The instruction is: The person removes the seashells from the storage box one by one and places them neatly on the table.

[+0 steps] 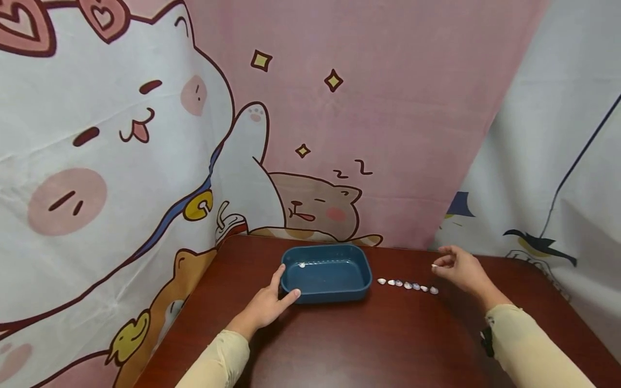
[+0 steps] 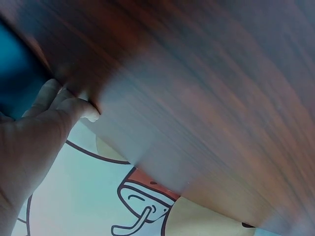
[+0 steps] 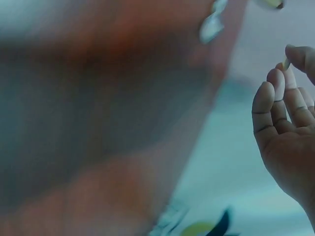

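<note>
A blue rectangular dish [image 1: 325,295] stands on the table, with a small white shell [image 1: 302,264] lying inside near its far left. My left hand [image 1: 266,306] rests at the dish's near left corner, thumb against the front wall and fingers along the left side. In the left wrist view the fingers [image 2: 47,93] stretch out beside the dish's blue wall [image 2: 17,69]. My right hand [image 1: 463,270] pinches a small white shell [image 3: 286,64] between thumb and forefinger, raised beyond the right end of a row of several small shells [image 1: 407,285].
The dark red-brown wooden table [image 1: 364,345] carries the row of shells just right of the dish. Behind it and along the sides hangs a cloth [image 1: 412,108] printed with cartoon animals. A dark band [image 1: 487,342] sits at the right wrist.
</note>
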The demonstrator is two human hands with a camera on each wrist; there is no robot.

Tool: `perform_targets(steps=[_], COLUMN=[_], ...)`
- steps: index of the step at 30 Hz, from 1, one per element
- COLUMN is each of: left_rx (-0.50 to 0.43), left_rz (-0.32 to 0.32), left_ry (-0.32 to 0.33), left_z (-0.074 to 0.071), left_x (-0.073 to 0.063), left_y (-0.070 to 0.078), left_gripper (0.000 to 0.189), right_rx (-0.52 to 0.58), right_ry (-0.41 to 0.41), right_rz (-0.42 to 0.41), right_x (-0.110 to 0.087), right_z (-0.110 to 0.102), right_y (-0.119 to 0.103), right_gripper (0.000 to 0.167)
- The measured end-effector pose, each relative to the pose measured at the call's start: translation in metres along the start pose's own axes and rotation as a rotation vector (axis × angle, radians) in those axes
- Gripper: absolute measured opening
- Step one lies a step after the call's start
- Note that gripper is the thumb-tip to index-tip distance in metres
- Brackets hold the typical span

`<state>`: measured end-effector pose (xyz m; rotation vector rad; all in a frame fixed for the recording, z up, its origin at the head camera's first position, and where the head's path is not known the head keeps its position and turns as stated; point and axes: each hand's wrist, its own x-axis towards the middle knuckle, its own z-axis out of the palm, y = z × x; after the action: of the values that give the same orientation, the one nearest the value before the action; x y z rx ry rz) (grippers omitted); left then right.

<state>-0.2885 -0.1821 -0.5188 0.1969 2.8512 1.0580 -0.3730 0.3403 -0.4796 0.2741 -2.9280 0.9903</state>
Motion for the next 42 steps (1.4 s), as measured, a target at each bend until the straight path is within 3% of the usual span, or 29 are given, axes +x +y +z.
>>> perform_targets(steps=[3,8,17,42], left_rx=[-0.001,-0.01,-0.015,-0.005], left_rz=[-0.004,-0.011,-0.019,-0.021], left_ry=[-0.004,-0.007,-0.012,-0.012], left_z=[-0.001,-0.002,-0.003,-0.003], left_x=[0.0,0.0,-0.001,-0.002], left_y=[-0.001,-0.002,0.003,0.003], left_gripper=[0.096,0.097,0.097,0.095], right_rx=[-0.006,0.014,-0.067,-0.063], right_ry=[-0.042,-0.089,-0.053,-0.093], right_rz=[0.053,0.025,-0.026,0.018], right_x=[-0.012,-0.024,-0.027,-0.027], right_z=[-0.005,0.002,0.013,0.016], right_y=[0.03,0.055,0.055,0.055], right_gripper=[0.066,0.069,0.065,0.065])
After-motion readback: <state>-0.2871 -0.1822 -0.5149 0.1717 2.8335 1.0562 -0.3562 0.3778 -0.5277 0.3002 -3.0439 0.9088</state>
